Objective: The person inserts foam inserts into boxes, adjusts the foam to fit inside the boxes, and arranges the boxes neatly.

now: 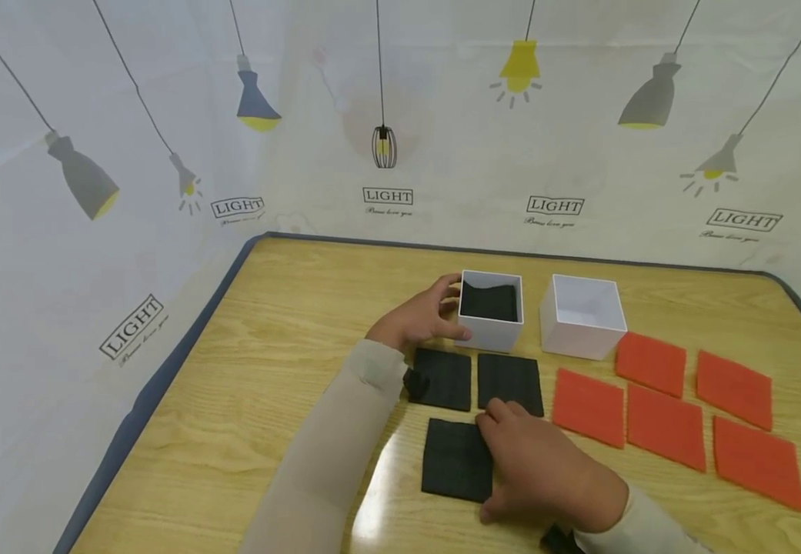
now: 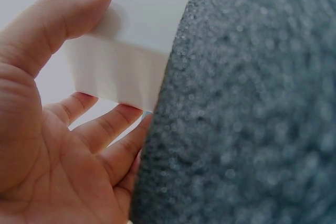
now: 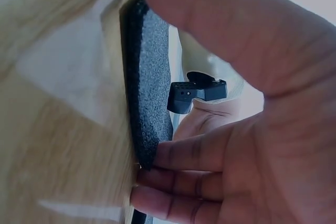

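Wooden tabletop (image 1: 289, 331) bears red squares (image 1: 665, 427) beside black squares (image 1: 509, 378).

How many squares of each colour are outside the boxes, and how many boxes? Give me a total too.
Red squares: 5
Black squares outside the boxes: 3
White boxes: 2
Total: 10, leaving out the black contents of one box, which I can't count.

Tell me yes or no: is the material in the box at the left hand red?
No, the head view shows black foam inside the white box at the left hand.
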{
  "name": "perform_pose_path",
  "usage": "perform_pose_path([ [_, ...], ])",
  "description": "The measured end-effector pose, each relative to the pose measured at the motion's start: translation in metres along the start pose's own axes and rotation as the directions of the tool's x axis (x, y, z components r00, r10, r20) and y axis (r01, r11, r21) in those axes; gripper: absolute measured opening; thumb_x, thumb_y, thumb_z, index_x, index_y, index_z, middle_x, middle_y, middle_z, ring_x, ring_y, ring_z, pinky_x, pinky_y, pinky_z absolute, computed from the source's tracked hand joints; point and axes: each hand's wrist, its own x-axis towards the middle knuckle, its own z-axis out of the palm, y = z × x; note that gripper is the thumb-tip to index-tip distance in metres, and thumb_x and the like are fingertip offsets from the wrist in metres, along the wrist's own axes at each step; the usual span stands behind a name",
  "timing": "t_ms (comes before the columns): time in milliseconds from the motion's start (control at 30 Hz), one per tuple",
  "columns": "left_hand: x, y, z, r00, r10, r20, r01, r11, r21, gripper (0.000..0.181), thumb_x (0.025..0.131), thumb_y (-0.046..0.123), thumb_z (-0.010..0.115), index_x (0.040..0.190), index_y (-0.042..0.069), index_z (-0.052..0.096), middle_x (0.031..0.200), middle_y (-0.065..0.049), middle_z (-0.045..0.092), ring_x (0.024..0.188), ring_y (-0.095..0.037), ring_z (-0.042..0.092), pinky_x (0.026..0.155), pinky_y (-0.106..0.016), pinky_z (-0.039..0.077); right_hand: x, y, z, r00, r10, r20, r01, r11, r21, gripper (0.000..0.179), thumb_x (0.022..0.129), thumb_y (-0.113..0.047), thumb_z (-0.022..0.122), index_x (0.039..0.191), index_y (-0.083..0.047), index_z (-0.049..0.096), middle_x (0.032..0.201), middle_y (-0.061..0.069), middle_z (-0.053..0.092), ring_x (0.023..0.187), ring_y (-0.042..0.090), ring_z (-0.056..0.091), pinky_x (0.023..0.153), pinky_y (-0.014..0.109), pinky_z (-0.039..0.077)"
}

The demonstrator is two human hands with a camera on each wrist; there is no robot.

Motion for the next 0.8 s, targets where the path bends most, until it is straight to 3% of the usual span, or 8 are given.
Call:
perform_pose_path([
  [800, -0.0008, 0.0002, -0.0001, 1.000, 0.016, 0.007, -0.016, 1.000, 0.006, 0.110, 0.086, 0.008, 0.087, 0.169, 0.023, 0.015, 0.172, -0.009, 0.029, 0.158, -0.032, 0.032, 0.122, -0.050, 0.036, 0.0002, -0.0042, 0.0015, 1.000, 0.006, -0.014, -0.007, 0.999, -0.033, 0.094, 0.065, -0.056, 0.094, 0.138, -0.005, 0.062, 0.132, 0.009, 0.060, 0.115, 0.024, 0.057, 0.103, 0.049, 0.054],
])
